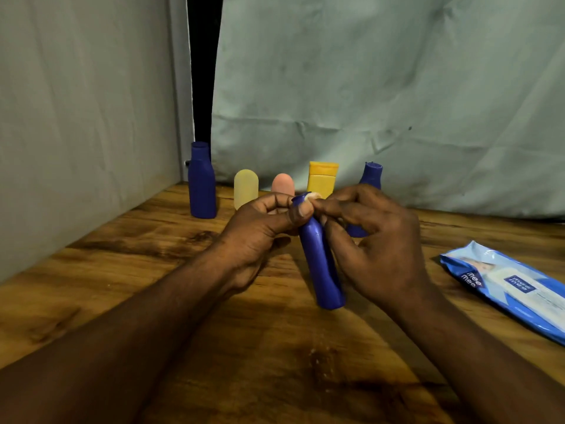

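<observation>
blue bottle [321,264] is held tilted over the counter [275,347], mid-frame, base toward the camera; base contact with the counter cannot be told. its neck is gripped by the left hand [260,231], and a small whitish wad [315,196] is pinched at the mouth by the right hand [376,240]. likely a rim wipe: the neck should be clamped firm, the wad rubbed round lightly, the bottle turned underneath. wipes pack [513,289] lies well apart, right.
</observation>
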